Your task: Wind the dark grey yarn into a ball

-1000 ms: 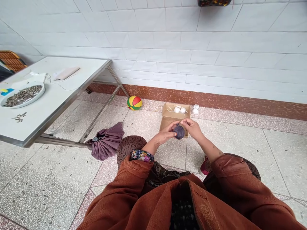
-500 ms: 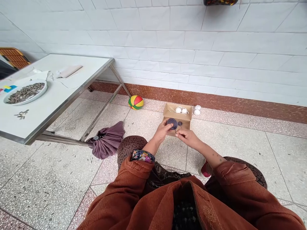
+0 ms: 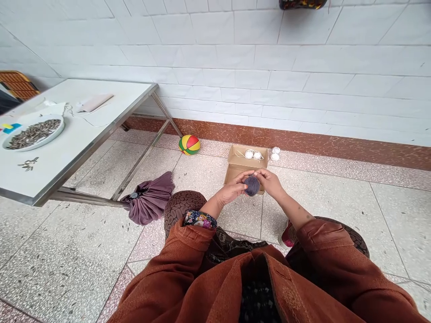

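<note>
A ball of dark grey-purple yarn (image 3: 252,185) is held up over the near part of an open cardboard box (image 3: 233,172) on the floor. My left hand (image 3: 230,192) is closed around its left side, thumb on the front. At the ball's top right, my right hand (image 3: 270,183) is pinched, its fingertips touching the yarn; the strand between them is too small to make out. Two white yarn balls (image 3: 253,154) with loose ends lie at the far side of the box. Two more white balls (image 3: 275,154) sit on the floor just right of it.
A white table (image 3: 111,105) on metal legs stands at left, bearing a plate of sunflower seeds (image 3: 35,133). Below its edge lies a purple cloth (image 3: 151,197). A colourful ball (image 3: 189,145) rests near the tiled wall (image 3: 208,58). A dark object (image 3: 302,4) shows at the top.
The yarn ball has moved right and slightly nearer me, and now looks turned. My right hand has gone from a strand below the ball up to its top. The small dark ball in the box is now hidden.
</note>
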The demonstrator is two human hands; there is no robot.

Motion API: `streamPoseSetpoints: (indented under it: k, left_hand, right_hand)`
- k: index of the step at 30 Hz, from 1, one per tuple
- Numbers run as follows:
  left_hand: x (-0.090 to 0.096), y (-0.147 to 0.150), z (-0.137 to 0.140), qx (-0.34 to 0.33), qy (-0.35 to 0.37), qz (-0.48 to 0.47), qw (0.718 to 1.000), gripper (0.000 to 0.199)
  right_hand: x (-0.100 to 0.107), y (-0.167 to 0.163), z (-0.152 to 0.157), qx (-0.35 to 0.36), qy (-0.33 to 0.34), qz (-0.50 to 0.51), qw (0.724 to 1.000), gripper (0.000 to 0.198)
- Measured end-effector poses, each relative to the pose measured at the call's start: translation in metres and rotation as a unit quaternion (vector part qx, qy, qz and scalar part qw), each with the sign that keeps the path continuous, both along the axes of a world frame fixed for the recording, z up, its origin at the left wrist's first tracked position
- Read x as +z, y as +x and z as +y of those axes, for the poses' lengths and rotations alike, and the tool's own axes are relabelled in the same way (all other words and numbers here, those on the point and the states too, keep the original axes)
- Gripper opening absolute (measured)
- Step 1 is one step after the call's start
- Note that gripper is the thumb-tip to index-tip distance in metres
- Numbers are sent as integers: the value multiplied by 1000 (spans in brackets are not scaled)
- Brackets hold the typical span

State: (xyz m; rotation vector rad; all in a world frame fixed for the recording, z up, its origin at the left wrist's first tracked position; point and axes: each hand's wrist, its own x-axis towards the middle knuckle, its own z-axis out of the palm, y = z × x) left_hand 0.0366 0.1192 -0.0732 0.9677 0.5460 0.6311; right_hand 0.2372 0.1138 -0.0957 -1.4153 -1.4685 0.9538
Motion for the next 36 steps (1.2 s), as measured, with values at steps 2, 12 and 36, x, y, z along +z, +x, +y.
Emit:
streamPoseSetpoints:
  k: [2,12,36]
  left_hand:
    - [1,0,1,21,-26,-26,999,66]
    - [-13,-1,18,221,-38,59,973,43]
    - [-6,5,6,166,-30,-13,986,55]
  right_hand:
    - [-11,-4,-2,16,-7,-23,1000,27]
    - [8,-13,-20,111,61,-82,989,23]
    - [-7,-6,-17,79,27,-97,992,19]
